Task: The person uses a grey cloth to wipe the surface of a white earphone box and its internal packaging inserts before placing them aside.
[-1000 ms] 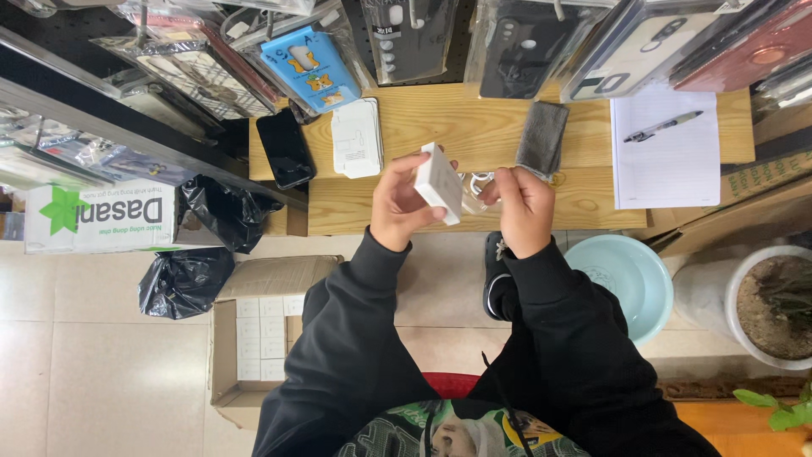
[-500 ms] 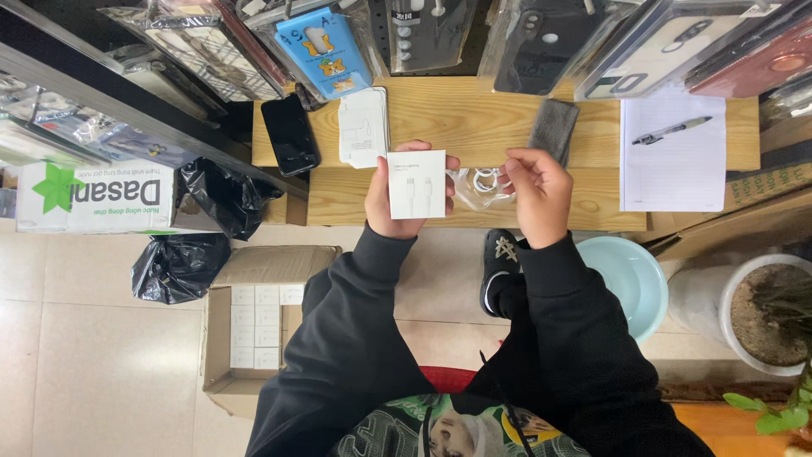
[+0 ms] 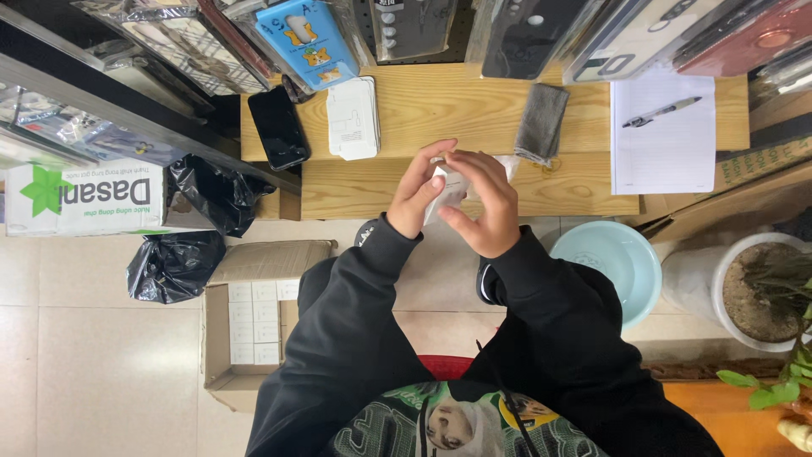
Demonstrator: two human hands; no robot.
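Observation:
Both my hands meet over the front edge of the wooden table [image 3: 592,182]. My left hand [image 3: 416,193] grips a small white box [image 3: 446,190] from the left side. My right hand [image 3: 484,203] curls over the same box from the right, fingers on its top and thumb below. A bit of clear plastic wrap [image 3: 510,165] shows just behind my right hand. Much of the box is hidden by my fingers.
On the table lie a black phone [image 3: 278,127], a stack of white boxes [image 3: 353,118], a grey cloth [image 3: 541,123] and a paper sheet with a pen [image 3: 662,135]. Phone cases hang behind. Below are a cardboard carton of white boxes [image 3: 252,326], black bags [image 3: 173,264], a pale basin [image 3: 611,258] and a potted plant [image 3: 761,292].
My hands have come together: the right hand, which held the plastic wrap apart from the box, now closes over the white box held by my left hand.

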